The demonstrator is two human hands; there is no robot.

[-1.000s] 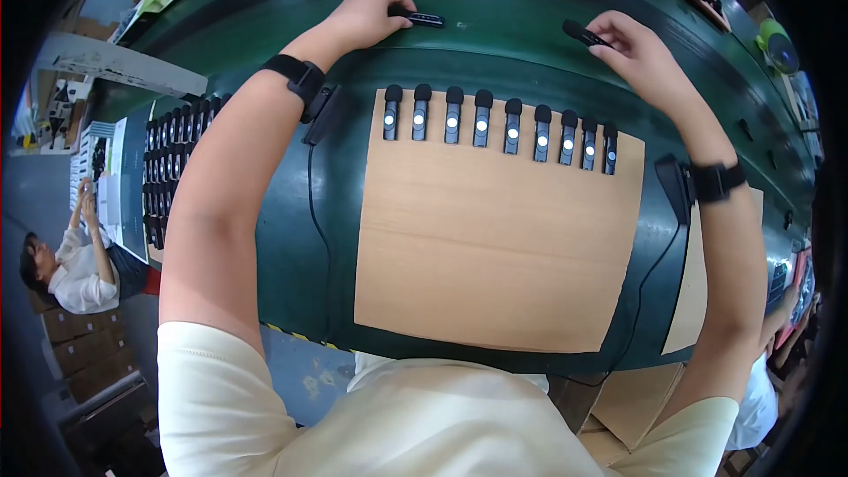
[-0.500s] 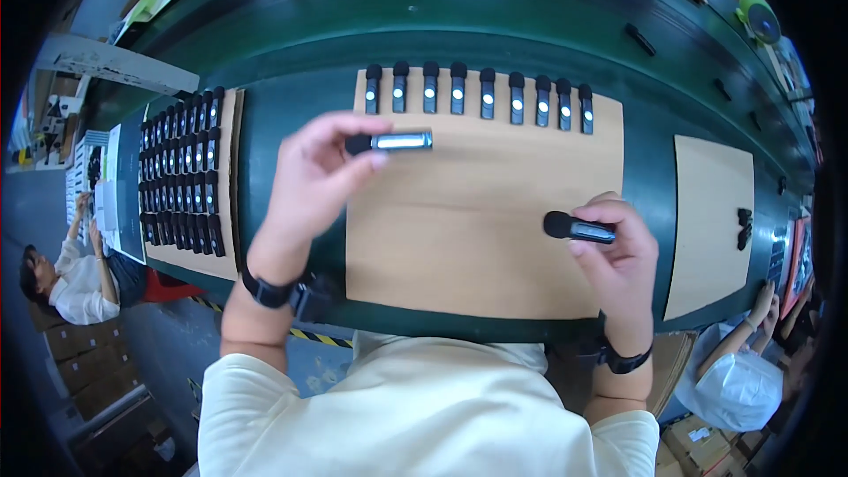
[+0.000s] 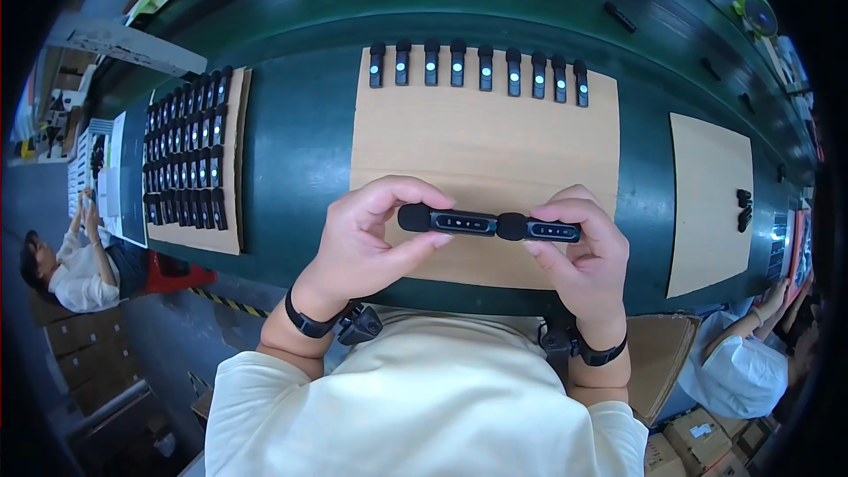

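My left hand [image 3: 367,234] pinches a black clip-on microphone [image 3: 465,223] by its round foam end, thumb below and forefinger above. In my right hand [image 3: 587,252] is a second clip-on microphone [image 3: 554,230], its foam head pointing left. The two lie end to end over the front part of a brown cardboard sheet [image 3: 486,146]; the tail of the left one meets or nearly meets the foam of the right one. Both show a dark glossy face with small light marks. Several similar microphones [image 3: 458,66] stand in a row along the sheet's far edge, each with a pale round dot.
On the left, a cardboard sheet [image 3: 237,212] bears several rows of microphones. To the right, another sheet [image 3: 707,212] has a few small black pieces [image 3: 745,210]. Beyond runs a green belt or surface [image 3: 548,0] with scattered black items. People [image 3: 84,274] work at both sides.
Both hands have come together over the front of the sheet: the left moved right and down, the right slightly left. The microphones, held apart before, are now end to end with their faces turned up.
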